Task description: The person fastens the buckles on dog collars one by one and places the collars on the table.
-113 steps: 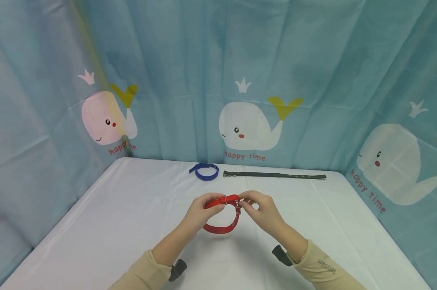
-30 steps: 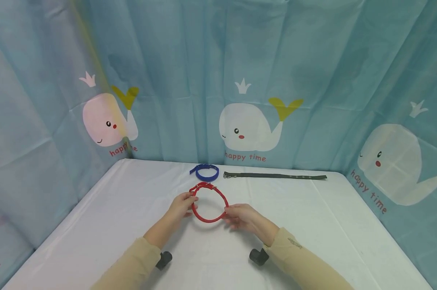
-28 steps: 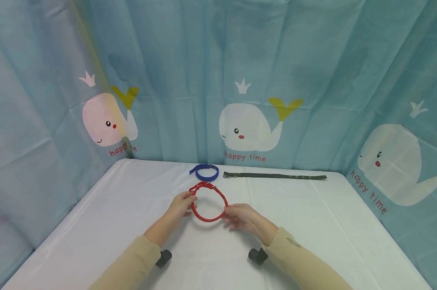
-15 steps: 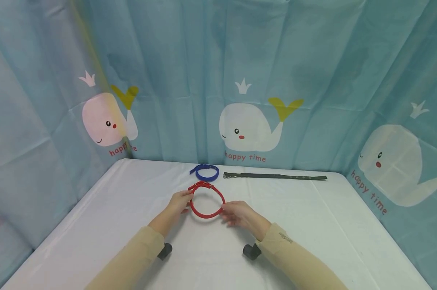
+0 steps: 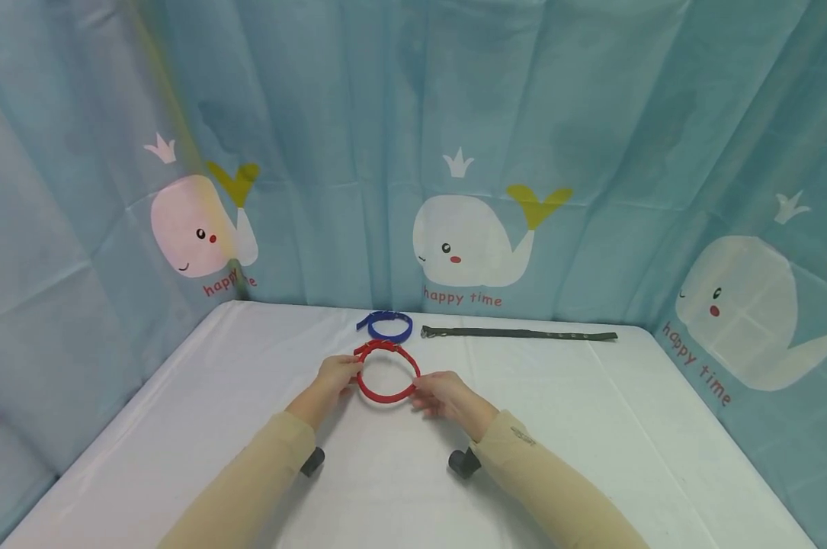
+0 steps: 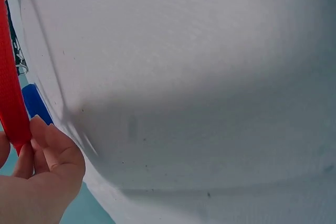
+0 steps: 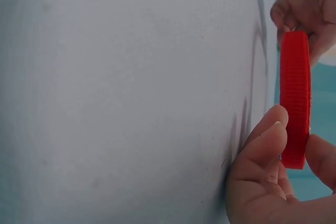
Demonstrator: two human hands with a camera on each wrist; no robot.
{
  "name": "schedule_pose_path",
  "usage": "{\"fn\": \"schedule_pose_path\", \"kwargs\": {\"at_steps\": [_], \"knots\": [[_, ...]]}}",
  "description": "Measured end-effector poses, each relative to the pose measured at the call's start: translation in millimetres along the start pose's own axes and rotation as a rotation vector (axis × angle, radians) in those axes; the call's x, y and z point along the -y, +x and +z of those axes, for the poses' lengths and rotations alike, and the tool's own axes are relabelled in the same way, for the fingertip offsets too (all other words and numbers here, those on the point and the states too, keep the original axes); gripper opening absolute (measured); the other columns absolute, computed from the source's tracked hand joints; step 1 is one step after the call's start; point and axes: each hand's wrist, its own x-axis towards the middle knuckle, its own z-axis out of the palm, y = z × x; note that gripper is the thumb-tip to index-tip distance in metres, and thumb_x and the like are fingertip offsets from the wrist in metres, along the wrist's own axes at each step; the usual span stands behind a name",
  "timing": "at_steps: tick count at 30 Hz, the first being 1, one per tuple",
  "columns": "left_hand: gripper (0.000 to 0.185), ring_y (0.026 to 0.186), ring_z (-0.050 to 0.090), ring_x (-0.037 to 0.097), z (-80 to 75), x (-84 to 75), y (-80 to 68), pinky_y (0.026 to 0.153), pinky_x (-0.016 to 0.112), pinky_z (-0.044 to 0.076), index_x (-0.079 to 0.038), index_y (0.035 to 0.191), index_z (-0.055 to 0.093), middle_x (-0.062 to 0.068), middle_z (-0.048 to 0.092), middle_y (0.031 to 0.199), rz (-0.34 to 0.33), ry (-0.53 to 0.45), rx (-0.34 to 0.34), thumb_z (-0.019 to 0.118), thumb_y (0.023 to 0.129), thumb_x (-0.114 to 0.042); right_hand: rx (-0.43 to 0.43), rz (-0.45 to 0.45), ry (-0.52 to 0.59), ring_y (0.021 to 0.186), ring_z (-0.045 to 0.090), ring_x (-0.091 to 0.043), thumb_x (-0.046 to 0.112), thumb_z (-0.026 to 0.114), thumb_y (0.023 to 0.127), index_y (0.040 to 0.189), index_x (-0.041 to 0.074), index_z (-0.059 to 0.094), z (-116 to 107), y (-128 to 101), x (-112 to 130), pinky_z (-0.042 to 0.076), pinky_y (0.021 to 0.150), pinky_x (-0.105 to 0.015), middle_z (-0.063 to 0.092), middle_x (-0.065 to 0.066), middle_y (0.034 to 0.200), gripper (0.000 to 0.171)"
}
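Note:
A red webbing collar (image 5: 386, 372), fastened into a ring, is held between both hands over the white table (image 5: 591, 427). My left hand (image 5: 335, 377) pinches its left side, and the left wrist view shows the fingers (image 6: 50, 142) closed on the red strap (image 6: 13, 103). My right hand (image 5: 435, 392) pinches the ring's right side; the right wrist view shows the thumb and fingers (image 7: 268, 140) around the strap (image 7: 294, 98). The collar's buckle end (image 5: 379, 347) points toward the back of the table.
A blue collar (image 5: 386, 325), closed in a small loop, lies just behind the red one. A dark green strap (image 5: 519, 333) lies flat along the table's back edge. A teal curtain with whale prints (image 5: 471, 236) surrounds the table on three sides.
Both hands have carried the red collar away from me toward the blue collar. Earlier they worked at its buckle; now they hold the closed ring by its sides.

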Motion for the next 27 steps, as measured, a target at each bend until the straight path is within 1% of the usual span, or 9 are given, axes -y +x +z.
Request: {"fn": "schedule_pose_path", "kwargs": {"at_steps": [6, 13, 15, 18, 20, 24, 27], "knots": [[0.037, 0.097, 0.052, 0.027, 0.6, 0.7, 6.0, 0.078, 0.03, 0.043, 0.004, 0.131, 0.054, 0.018, 0.056, 0.117, -0.011, 0.003, -0.01, 0.054, 0.099, -0.013, -0.017, 0.01, -0.004, 0.062, 0.067, -0.014, 0.015, 0.065, 0.093, 0.113, -0.001, 0.06, -0.3, 7.3, 4.9, 0.047, 0.052, -0.021, 0.072, -0.009, 0.083, 0.026], [0.036, 0.094, 0.05, 0.023, 1.7, 0.1, 13.8, 0.074, 0.025, 0.044, 0.004, 0.131, 0.053, 0.019, 0.053, 0.12, -0.037, 0.012, -0.039, 0.054, 0.098, -0.009, -0.068, 0.032, -0.076, 0.061, 0.067, -0.013, 0.019, 0.067, 0.092, 0.11, 0.001, 0.063, 3.1, 14.2, 11.1, 0.047, 0.053, -0.02, 0.072, -0.008, 0.083, 0.025], [0.036, 0.092, 0.05, 0.022, 2.1, -0.4, 14.0, 0.073, 0.024, 0.044, 0.006, 0.132, 0.052, 0.02, 0.053, 0.121, -0.03, 0.015, -0.04, 0.052, 0.098, -0.007, -0.076, 0.034, -0.095, 0.061, 0.067, -0.013, 0.02, 0.068, 0.092, 0.11, 0.001, 0.063, 3.7, 15.2, 12.0, 0.047, 0.053, -0.02, 0.072, -0.008, 0.083, 0.026], [0.036, 0.085, 0.05, 0.019, 1.9, 0.3, 14.1, 0.071, 0.023, 0.044, 0.007, 0.132, 0.052, 0.021, 0.053, 0.121, -0.013, 0.024, -0.043, 0.051, 0.097, -0.004, -0.076, 0.035, -0.11, 0.059, 0.067, -0.012, 0.02, 0.068, 0.092, 0.112, 0.001, 0.063, 4.3, 17.8, 12.3, 0.046, 0.051, -0.019, 0.073, -0.008, 0.084, 0.029], [0.037, 0.085, 0.05, 0.019, 1.2, 1.0, 15.6, 0.07, 0.024, 0.044, 0.008, 0.132, 0.051, 0.022, 0.052, 0.122, -0.003, 0.028, -0.038, 0.05, 0.097, -0.003, -0.075, 0.028, -0.118, 0.058, 0.066, -0.011, 0.021, 0.067, 0.092, 0.115, 0.001, 0.063, 5.2, 17.7, 12.9, 0.046, 0.051, -0.019, 0.072, -0.007, 0.084, 0.03], [0.036, 0.081, 0.051, 0.017, 0.6, 0.5, 20.8, 0.067, 0.022, 0.045, 0.009, 0.131, 0.052, 0.023, 0.052, 0.122, -0.006, 0.016, -0.045, 0.05, 0.096, -0.001, -0.068, 0.018, -0.108, 0.057, 0.065, -0.011, 0.022, 0.066, 0.094, 0.121, 0.001, 0.061, 6.1, 16.5, 15.0, 0.048, 0.052, -0.02, 0.072, -0.008, 0.086, 0.035], [0.035, 0.072, 0.05, 0.014, 0.7, 0.4, 23.5, 0.063, 0.02, 0.044, 0.009, 0.13, 0.052, 0.023, 0.052, 0.122, 0.001, 0.018, -0.045, 0.05, 0.096, -0.001, -0.071, 0.02, -0.096, 0.057, 0.066, -0.012, 0.021, 0.065, 0.094, 0.124, 0.0, 0.06, 6.8, 17.5, 15.9, 0.049, 0.053, -0.021, 0.072, -0.009, 0.087, 0.037]]}}
